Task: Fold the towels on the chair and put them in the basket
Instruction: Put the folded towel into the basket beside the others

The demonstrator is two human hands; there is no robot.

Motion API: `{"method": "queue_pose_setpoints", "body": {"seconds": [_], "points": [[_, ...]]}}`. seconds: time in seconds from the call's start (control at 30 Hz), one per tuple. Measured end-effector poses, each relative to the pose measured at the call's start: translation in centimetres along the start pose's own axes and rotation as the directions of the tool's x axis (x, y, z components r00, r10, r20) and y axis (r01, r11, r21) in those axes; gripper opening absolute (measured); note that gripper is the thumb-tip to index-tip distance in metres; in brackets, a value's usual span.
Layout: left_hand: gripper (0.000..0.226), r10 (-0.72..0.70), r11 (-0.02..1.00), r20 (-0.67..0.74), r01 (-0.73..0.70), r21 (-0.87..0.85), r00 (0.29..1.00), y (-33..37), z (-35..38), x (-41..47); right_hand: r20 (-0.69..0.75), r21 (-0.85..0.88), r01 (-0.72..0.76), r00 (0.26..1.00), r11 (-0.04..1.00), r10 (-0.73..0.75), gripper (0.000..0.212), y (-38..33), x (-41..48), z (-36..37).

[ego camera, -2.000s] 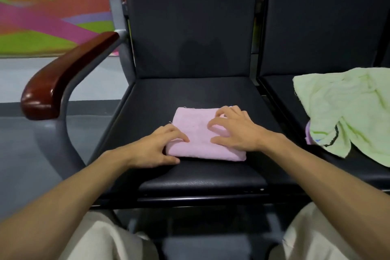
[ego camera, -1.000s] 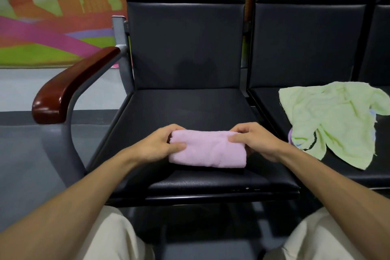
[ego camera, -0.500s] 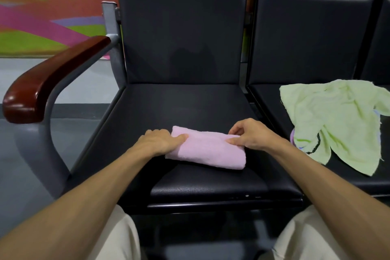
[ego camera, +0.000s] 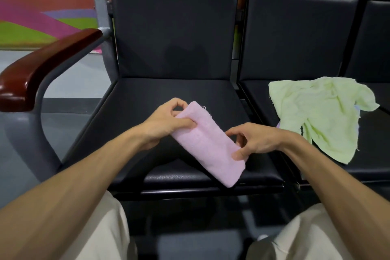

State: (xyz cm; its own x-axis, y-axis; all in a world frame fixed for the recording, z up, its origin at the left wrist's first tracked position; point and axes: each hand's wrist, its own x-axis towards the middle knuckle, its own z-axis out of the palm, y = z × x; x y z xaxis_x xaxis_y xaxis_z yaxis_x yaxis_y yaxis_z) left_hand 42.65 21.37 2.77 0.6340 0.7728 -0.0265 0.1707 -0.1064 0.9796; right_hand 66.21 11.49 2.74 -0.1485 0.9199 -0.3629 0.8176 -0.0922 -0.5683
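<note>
A folded pink towel (ego camera: 211,145) is held up off the black chair seat (ego camera: 173,95), slanting from upper left to lower right. My left hand (ego camera: 166,124) grips its upper left end, thumb on top. My right hand (ego camera: 255,139) pinches the towel's right edge near the lower end. On the neighbouring seat to the right lies an unfolded pale green towel (ego camera: 320,112), with a bit of lilac cloth (ego camera: 278,125) peeking out beneath it. No basket is in view.
A wooden armrest (ego camera: 42,65) on a grey metal frame stands at the left of the chair. The chair backs (ego camera: 175,34) rise behind the seats. My knees in beige trousers (ego camera: 101,228) are at the bottom edge, close to the seat front.
The pink towel has been lifted off the seat and turned from lying level to slanting, left end up. Both hands moved up and toward me with it.
</note>
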Motion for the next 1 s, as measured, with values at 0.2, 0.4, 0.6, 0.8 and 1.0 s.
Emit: {"method": "queue_pose_setpoints", "body": {"seconds": [0.2,0.4,0.6,0.8,1.0], "points": [[0.034,0.096,0.994,0.07,-0.092,-0.064,0.993,1.2,0.3,-1.6,0.076,0.0,0.04,0.996,0.999,-0.04,0.016,-2.0,-1.0,0.9],[0.023,0.15,0.988,-0.373,-0.131,0.076,0.915,1.6,-3.6,-4.4,-0.325,0.082,0.131,0.941,0.988,-0.098,0.035,-5.2,-0.1,1.8],[0.022,0.281,0.935,-0.549,-0.095,0.341,0.787,2.9,-12.5,-10.9,-0.273,-0.074,0.274,0.919,0.959,-0.284,0.034,-17.5,3.2,3.3],[0.018,0.123,0.953,-0.707,0.116,0.28,0.696,-0.8,-22.3,-24.5,-0.089,-0.108,0.423,0.897,0.9,-0.433,0.03,-29.5,6.9,12.2],[0.014,-0.185,0.886,-0.723,0.431,0.17,0.665,-10.7,-25.9,-39.5,0.288,-0.136,0.511,0.84,0.848,-0.46,0.037,-35.3,8.4,29.1]]}}
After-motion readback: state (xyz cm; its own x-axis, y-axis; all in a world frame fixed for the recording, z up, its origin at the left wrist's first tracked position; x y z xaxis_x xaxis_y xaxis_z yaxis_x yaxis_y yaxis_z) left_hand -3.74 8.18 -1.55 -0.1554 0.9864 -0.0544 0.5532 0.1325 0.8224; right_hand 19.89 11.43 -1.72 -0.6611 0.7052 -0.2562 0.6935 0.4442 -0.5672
